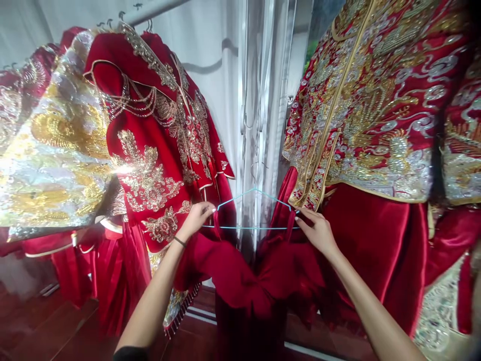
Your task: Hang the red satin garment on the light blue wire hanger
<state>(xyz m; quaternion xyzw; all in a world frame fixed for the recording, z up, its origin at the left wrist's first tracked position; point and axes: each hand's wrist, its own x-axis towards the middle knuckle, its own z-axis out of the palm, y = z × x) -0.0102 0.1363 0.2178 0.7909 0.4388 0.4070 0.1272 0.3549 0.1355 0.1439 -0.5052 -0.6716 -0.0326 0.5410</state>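
Dark red fabric fills the lower middle of my head view: a dress (255, 281) hangs by thin straps (216, 223) from a light blue hanger (240, 228), between my two hands. My left hand (200, 219) pinches the hanger's left end, thumb and fingers closed beside one strap; a dark band (179, 241) circles that wrist. My right hand (316, 229) grips the other end likewise, near the second strap. The hanger's hook points up in front of pale metal poles (263, 75) and a white curtain (210, 75). To the left, a red jacket (150, 150) with beaded embroidery hangs below a rail (158, 11); to the right, a gold-embroidered jacket (376, 110) hangs over a shiny red skirt (376, 250).
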